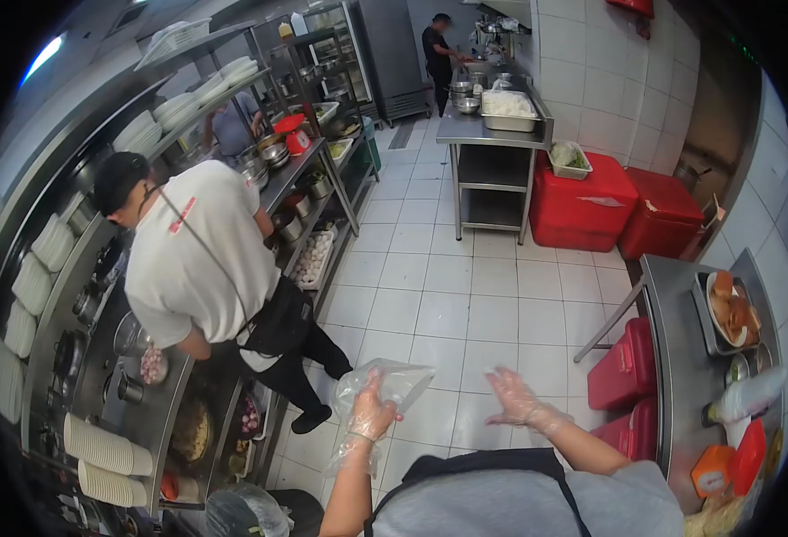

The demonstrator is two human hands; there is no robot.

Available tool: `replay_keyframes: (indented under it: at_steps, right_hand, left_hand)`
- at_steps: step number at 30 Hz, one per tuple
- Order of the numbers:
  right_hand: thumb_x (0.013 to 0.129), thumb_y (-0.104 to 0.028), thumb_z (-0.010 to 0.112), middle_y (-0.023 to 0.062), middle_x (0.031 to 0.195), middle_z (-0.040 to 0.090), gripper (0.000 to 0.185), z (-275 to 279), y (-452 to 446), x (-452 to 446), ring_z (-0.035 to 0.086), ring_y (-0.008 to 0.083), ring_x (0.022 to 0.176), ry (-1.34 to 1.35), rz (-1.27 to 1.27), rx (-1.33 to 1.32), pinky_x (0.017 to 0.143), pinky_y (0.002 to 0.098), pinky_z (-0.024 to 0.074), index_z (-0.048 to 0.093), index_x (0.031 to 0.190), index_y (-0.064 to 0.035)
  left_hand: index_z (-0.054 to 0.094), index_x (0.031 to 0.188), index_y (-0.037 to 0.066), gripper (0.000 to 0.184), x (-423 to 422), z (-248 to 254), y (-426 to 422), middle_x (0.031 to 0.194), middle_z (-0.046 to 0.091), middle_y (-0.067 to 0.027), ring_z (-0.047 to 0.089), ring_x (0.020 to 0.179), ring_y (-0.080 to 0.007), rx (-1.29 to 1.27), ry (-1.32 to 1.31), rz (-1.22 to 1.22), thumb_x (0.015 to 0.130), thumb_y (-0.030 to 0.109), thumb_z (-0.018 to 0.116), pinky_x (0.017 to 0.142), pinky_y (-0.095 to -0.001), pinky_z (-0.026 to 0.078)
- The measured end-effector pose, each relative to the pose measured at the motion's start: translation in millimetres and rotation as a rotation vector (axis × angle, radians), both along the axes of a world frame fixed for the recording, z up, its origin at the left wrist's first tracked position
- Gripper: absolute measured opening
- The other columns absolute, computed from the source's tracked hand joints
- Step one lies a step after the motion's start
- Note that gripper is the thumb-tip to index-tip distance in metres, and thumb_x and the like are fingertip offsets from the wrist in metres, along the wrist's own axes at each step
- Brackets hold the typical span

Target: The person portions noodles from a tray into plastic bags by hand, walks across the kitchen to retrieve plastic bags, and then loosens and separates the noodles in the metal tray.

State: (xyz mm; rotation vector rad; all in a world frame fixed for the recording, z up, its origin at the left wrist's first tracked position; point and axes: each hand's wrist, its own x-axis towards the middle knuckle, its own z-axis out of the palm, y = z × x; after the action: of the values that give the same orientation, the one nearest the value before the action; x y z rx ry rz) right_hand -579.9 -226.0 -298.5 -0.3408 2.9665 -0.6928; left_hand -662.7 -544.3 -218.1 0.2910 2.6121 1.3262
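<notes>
My left hand [372, 413], in a clear plastic glove, is closed on a clear plastic bag [394, 380] that spreads out above and beside the fingers. To the right, my right hand [512, 398] wears a clear glove too, its fingers spread and nothing in it. Both hands are held apart over the white tiled floor [443, 313], in front of my grey shirt and dark apron.
A co-worker in a white shirt [206, 242] leans over the left counter. Red coolers [582, 201] stand beyond at the right. The right steel table [680, 358] holds a tray of food [732, 309] and an orange scale [714, 470]. Stacked paper bowls [108, 447] sit lower left.
</notes>
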Motion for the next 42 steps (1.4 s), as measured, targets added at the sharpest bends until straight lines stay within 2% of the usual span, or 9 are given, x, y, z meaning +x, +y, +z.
replay_keyframes:
  at_steps: [5,8,12,18,22,24,28,34,42]
  right_hand:
    - [0.061,-0.047,0.087,0.0264,0.148,0.030,0.131,-32,-48,-120,0.034,0.0420,0.135,0.208,0.200,-0.315,0.113,0.0437,0.0298,0.003,0.152,-0.0030]
    - [0.067,-0.034,0.085,0.0188,0.140,0.046,0.104,-30,-70,-212,0.051,0.0300,0.124,-0.228,0.166,-1.172,0.105,0.0368,0.0407,0.026,0.149,-0.0065]
    - [0.079,-0.025,0.076,0.0134,0.107,0.069,0.034,-16,-34,-314,0.066,0.0214,0.097,-0.090,0.166,-0.606,0.085,0.0383,0.0522,0.068,0.105,-0.0054]
    - [0.086,-0.019,0.066,0.0110,0.090,0.072,0.022,52,31,-438,0.069,0.0215,0.082,0.099,-0.273,-0.770,0.077,0.0353,0.0539,0.069,0.101,-0.0030]
    - [0.089,-0.024,0.066,0.0100,0.102,0.070,0.029,62,29,-504,0.065,0.0184,0.094,0.131,-0.013,-0.762,0.083,0.0326,0.0515,0.066,0.108,-0.0023]
    - [0.090,-0.027,0.066,0.0079,0.109,0.067,0.032,78,28,-535,0.062,0.0167,0.099,0.008,0.115,-0.919,0.087,0.0314,0.0498,0.065,0.111,-0.0020]
    - [0.088,-0.022,0.065,0.0079,0.107,0.067,0.034,71,66,-623,0.060,0.0145,0.100,-0.172,0.114,-1.074,0.091,0.0324,0.0481,0.063,0.114,-0.0012]
    - [0.084,-0.014,0.071,0.0087,0.123,0.058,0.058,102,123,-778,0.057,0.0182,0.112,-0.018,-0.036,-1.149,0.095,0.0342,0.0477,0.046,0.134,-0.0035]
    - [0.064,-0.048,0.085,0.0222,0.148,0.030,0.121,100,132,-928,0.029,0.0386,0.139,0.304,0.451,-0.448,0.115,0.0489,0.0239,0.015,0.151,-0.0028]
  left_hand:
    - [0.046,0.137,-0.001,0.064,-51,28,72,0.142,0.044,-0.0268,0.070,0.092,-0.0302,0.194,-0.220,-0.182,0.074,-0.004,0.054,0.083,-0.0349,0.056]
    - [0.049,0.137,0.003,0.061,-120,30,94,0.143,0.044,-0.0255,0.071,0.082,-0.0270,0.152,-0.141,-0.495,0.077,-0.004,0.055,0.078,-0.0343,0.057]
    - [0.050,0.136,0.007,0.060,-228,32,91,0.143,0.046,-0.0222,0.070,0.088,-0.0255,0.177,0.132,-0.516,0.078,0.001,0.063,0.079,-0.0356,0.056]
    - [0.040,0.143,0.005,0.083,-378,55,107,0.151,0.026,-0.0250,0.020,0.142,-0.0423,0.082,0.320,-0.378,0.075,0.032,0.080,0.113,-0.0481,0.029]
    - [0.030,0.148,0.006,0.102,-485,-46,139,0.155,0.007,-0.0303,0.010,0.144,-0.0447,-0.192,0.490,-0.661,0.069,0.043,0.083,0.117,-0.0492,0.018]
    - [0.044,0.139,0.004,0.086,-530,-49,164,0.150,0.029,-0.0271,0.027,0.140,-0.0390,-0.157,0.543,-0.730,0.071,0.038,0.082,0.116,-0.0458,0.025]
    - [0.056,0.125,0.003,0.057,-594,-22,196,0.113,0.067,-0.0106,0.064,0.102,-0.0182,0.372,-0.192,-0.576,0.076,0.022,0.079,0.091,-0.0327,0.051]
    - [0.065,0.107,-0.001,0.038,-713,-1,243,0.094,0.071,-0.0090,0.064,0.081,-0.0147,0.395,-0.084,-0.095,0.079,0.022,0.077,0.075,-0.0338,0.053]
    - [0.069,0.101,-0.001,0.036,-860,-56,224,0.090,0.072,-0.0156,0.070,0.083,-0.0239,0.124,-0.104,0.112,0.077,0.026,0.075,0.074,-0.0369,0.054]
